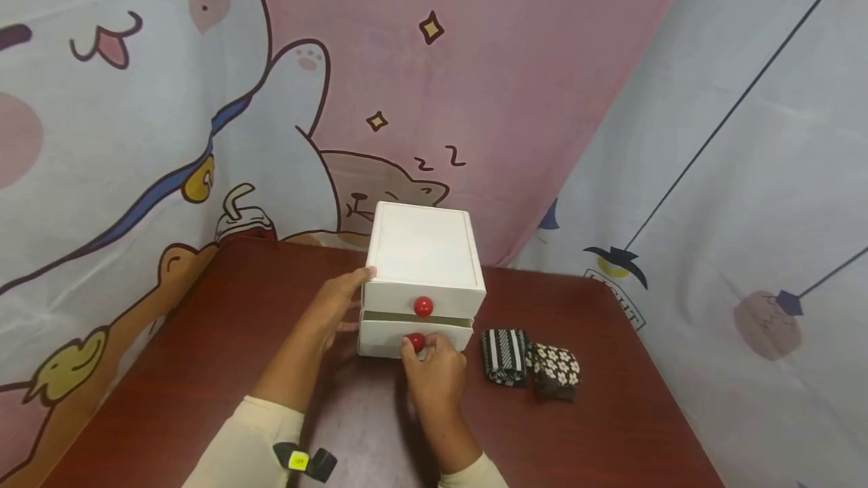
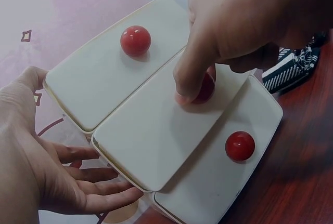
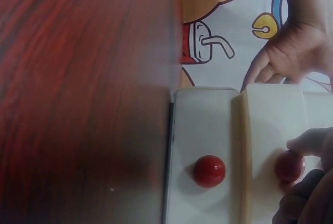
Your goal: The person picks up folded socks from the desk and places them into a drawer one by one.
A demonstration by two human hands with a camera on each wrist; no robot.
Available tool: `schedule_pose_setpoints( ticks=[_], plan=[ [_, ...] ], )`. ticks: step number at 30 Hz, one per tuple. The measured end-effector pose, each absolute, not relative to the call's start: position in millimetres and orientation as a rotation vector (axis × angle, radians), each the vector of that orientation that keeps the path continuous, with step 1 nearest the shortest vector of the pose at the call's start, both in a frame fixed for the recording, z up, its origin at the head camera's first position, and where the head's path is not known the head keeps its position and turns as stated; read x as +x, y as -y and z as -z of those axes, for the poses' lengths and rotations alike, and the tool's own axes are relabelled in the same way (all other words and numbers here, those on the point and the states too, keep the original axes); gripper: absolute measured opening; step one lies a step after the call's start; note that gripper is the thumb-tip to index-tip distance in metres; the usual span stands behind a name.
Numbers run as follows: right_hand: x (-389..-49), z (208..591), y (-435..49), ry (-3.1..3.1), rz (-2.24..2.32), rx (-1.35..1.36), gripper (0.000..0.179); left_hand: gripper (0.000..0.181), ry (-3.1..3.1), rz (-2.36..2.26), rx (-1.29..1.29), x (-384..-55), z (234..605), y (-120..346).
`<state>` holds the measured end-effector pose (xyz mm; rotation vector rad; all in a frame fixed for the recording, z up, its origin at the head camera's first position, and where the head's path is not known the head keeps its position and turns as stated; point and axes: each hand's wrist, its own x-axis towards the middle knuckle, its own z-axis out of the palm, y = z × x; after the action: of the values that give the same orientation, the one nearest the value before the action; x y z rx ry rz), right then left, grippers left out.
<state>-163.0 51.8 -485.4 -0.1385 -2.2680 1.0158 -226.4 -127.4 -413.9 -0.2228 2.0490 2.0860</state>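
Observation:
A small white drawer cabinet [image 1: 423, 243] with red ball knobs stands on the table. Three drawer fronts show in the left wrist view; the middle drawer [image 2: 135, 135] juts out past the top and bottom ones. My right hand [image 1: 437, 375] pinches the middle drawer's red knob [image 1: 416, 341] between thumb and fingers. Against the cabinet's left side rests my left hand [image 1: 335, 307], its fingers extended along the side and the thumb near the top edge. The top knob [image 2: 136, 41] and bottom knob [image 2: 240, 146] are untouched. What lies inside the drawer is hidden.
Right of the cabinet lie a black-and-white striped cloth roll [image 1: 505, 356] and a dark flower-patterned folded cloth [image 1: 554, 370], side by side on the reddish-brown table [image 1: 597, 435]. A cartoon-printed curtain [image 1: 515, 81] hangs behind the table.

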Motion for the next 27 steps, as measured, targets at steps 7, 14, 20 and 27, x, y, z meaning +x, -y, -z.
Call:
schedule_pose_setpoints(
  ticks=[7, 14, 20, 27],
  plan=[
    [-156, 480, -57, 2.350, -1.034, -0.137, 0.027, 0.078, -2.055, -2.088, -0.206, -226, 414, 127],
    [-144, 469, -60, 2.452, -1.022, -0.179, 0.029, 0.079, -2.078, -2.076, -0.180, -225, 415, 128],
    [-132, 456, -63, 2.584, -0.992, -0.218, 0.030, 0.080, -2.084, -2.062, -0.180, -226, 415, 128],
    [-122, 450, -69, 2.664, -0.903, -0.154, 0.035, 0.080, -2.065, -2.072, -0.184, -226, 416, 127]
  ],
)
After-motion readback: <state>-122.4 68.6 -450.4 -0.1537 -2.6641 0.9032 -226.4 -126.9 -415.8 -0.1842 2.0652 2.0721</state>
